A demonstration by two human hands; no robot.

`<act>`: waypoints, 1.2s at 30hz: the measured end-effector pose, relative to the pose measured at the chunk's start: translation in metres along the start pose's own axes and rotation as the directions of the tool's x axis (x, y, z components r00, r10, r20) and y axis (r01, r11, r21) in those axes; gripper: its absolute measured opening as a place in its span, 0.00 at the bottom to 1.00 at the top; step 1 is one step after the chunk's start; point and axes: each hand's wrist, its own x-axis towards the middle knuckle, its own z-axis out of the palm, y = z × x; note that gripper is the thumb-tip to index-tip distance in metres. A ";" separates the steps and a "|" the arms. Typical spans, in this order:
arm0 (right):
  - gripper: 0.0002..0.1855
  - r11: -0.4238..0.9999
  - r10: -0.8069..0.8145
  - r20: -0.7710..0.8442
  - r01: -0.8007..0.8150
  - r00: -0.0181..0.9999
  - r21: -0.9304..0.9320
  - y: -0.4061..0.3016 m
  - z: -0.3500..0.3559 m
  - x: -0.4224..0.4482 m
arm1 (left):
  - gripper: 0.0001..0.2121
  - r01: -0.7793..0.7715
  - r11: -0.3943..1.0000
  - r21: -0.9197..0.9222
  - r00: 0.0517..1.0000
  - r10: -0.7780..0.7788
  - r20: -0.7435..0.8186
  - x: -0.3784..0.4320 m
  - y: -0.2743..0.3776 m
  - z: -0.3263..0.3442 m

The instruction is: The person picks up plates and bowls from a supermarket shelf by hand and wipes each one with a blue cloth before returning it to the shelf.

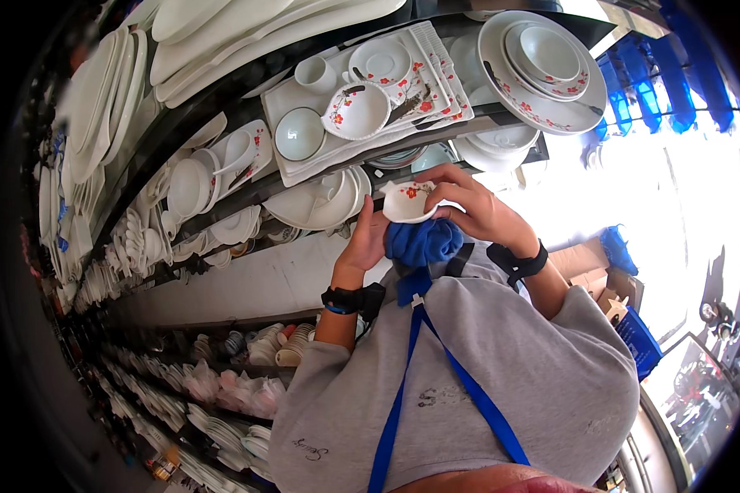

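My right hand (475, 206) grips a small white ceramic dish (407, 200) by its rim, with the fingers over the far edge and the thumb on the near side. Red blossoms on a dark branch decorate the dish, and a short pointed tab sticks out at its left. A bunched blue cloth (425, 241) lies against the underside. My left hand (370, 237) cups the cloth from the left with its thumb raised; its other fingers are hidden behind cloth and dish. A similar blossom-patterned bowl (357, 111) sits on rectangular plates (431, 80) on the shelf beyond.
Stacked round plates and bowls (542, 71) stand at the shelf's right end, near my right hand. More white tableware (191, 185) fills the shelves on the left. Lower shelves behind me carry stacked dishes (222, 431). Cardboard boxes (583, 265) and a blue crate (638, 342) stand at right.
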 end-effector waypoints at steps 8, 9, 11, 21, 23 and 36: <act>0.14 0.958 -0.100 0.101 0.123 0.990 -0.259 0.012 -0.014 0.010 | 0.25 -0.127 0.981 0.146 0.986 0.141 -0.090 0.017 -0.006 0.012; 0.16 0.995 -0.001 0.090 0.010 0.996 -0.098 0.018 -0.019 0.013 | 0.24 -0.103 0.959 0.265 0.982 0.140 -0.126 0.018 -0.004 0.014; 0.18 0.993 0.096 0.094 -0.103 0.991 0.066 0.022 -0.022 0.015 | 0.24 -0.073 0.922 0.381 0.977 0.143 -0.160 0.019 0.000 0.018; 0.12 0.956 0.292 0.166 -0.294 0.942 -0.014 0.063 -0.014 0.022 | 0.19 0.036 0.730 0.682 0.987 0.080 -0.137 0.016 0.019 0.033; 0.12 0.925 0.377 0.104 -0.381 0.920 0.019 0.067 -0.014 0.023 | 0.20 -0.052 0.718 0.694 0.981 0.167 -0.099 0.019 0.012 0.021; 0.15 0.890 0.337 -0.597 -0.454 0.728 -0.051 0.106 -0.061 0.064 | 0.22 -0.226 0.704 0.673 0.919 0.383 -0.092 -0.016 -0.002 -0.009</act>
